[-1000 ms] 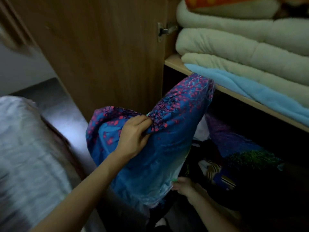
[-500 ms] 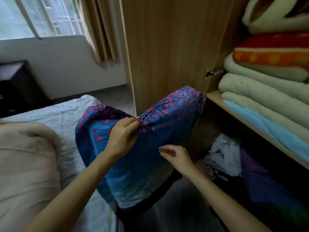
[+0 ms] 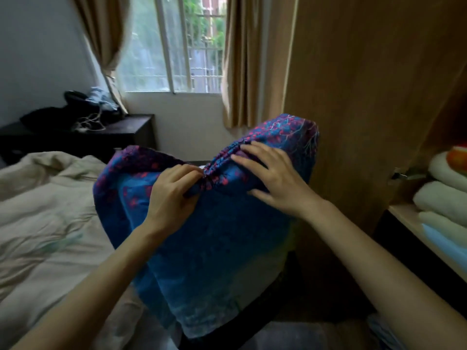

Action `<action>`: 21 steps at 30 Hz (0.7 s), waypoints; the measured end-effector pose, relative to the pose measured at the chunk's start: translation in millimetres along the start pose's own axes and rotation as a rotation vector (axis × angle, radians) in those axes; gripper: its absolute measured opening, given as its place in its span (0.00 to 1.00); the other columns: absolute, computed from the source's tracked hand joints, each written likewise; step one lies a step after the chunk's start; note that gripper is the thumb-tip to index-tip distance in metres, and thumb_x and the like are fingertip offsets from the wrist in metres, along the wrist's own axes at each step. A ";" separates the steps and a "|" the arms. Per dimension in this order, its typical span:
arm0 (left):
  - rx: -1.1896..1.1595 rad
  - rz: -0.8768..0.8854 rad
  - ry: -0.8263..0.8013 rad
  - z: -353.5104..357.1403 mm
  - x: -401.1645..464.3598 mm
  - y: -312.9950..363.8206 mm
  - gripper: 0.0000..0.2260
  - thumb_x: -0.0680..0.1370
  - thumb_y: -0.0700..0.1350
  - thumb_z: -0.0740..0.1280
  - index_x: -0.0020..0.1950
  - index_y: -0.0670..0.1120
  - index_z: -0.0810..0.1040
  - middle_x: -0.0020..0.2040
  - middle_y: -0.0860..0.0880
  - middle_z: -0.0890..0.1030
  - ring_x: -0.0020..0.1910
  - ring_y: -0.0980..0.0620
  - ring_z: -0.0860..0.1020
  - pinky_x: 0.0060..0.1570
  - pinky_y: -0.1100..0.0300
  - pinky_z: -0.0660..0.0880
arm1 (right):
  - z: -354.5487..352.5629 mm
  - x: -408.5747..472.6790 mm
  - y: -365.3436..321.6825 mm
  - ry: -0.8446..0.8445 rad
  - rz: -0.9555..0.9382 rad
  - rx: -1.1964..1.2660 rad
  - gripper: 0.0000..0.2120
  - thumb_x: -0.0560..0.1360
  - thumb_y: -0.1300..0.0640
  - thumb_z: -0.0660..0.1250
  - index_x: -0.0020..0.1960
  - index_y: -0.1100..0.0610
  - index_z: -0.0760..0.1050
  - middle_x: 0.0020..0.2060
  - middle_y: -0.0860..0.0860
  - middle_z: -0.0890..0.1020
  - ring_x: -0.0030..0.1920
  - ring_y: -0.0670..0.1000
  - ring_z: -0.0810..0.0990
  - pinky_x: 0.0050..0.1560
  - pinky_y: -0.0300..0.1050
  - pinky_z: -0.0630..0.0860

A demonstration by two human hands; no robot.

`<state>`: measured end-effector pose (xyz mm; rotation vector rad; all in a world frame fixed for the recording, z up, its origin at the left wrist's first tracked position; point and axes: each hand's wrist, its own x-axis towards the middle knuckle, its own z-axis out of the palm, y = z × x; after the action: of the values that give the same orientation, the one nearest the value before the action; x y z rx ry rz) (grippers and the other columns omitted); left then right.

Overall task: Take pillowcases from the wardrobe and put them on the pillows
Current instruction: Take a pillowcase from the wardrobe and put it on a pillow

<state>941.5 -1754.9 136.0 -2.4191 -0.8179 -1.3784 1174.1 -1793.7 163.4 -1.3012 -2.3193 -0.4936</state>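
Observation:
A blue pillowcase [image 3: 214, 248] with red and purple blossom print hangs in front of me, held up at chest height. My left hand [image 3: 171, 193] grips a bunched fold at the middle of its top edge. My right hand [image 3: 273, 178] lies on the fabric just right of that fold, fingers spread and fairly straight. The wardrobe's open wooden door [image 3: 366, 97] stands right behind the cloth. No pillow shows in this view.
A bed with a rumpled cream quilt [image 3: 45, 210] fills the left. A dark nightstand [image 3: 106, 137] with clothes and cables stands by the window [image 3: 171, 46]. Folded blankets [image 3: 444, 198] sit on the wardrobe shelf at the right edge.
My view has swung up and left, away from the wardrobe's inside towards the bed and window. My right hand rose from the pillowcase's lower part to its top edge beside my left hand.

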 end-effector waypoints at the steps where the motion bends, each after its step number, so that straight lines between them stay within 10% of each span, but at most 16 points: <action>1: 0.043 -0.007 0.000 -8.9 2.9 -4.7 0.11 0.62 0.31 0.65 0.43 0.36 0.78 0.44 0.39 0.82 0.44 0.46 0.75 0.42 0.53 0.70 | -0.1 16.5 -0.3 -0.023 -0.027 0.011 0.40 0.68 0.56 0.72 0.73 0.51 0.55 0.73 0.54 0.61 0.74 0.55 0.55 0.70 0.55 0.53; 13: 0.478 -0.066 -0.127 -69.9 -17.3 -72.5 0.07 0.65 0.33 0.66 0.42 0.38 0.79 0.44 0.43 0.83 0.39 0.43 0.80 0.38 0.54 0.74 | 72.0 160.7 -37.5 -0.039 -0.311 0.095 0.20 0.70 0.54 0.69 0.60 0.54 0.72 0.59 0.52 0.74 0.62 0.54 0.69 0.59 0.47 0.55; 21: 0.574 -0.198 -0.069 -76.7 -14.8 -144.4 0.11 0.62 0.29 0.70 0.41 0.38 0.78 0.42 0.43 0.82 0.38 0.42 0.80 0.36 0.53 0.75 | 146.5 228.7 -59.7 0.258 -0.356 0.245 0.07 0.74 0.64 0.65 0.49 0.60 0.80 0.46 0.54 0.85 0.51 0.55 0.81 0.51 0.49 0.67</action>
<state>797.8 -1677.9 154.3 -1.9832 -1.2922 -0.9445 987.5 -1587.6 155.5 -0.6717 -2.3078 -0.4396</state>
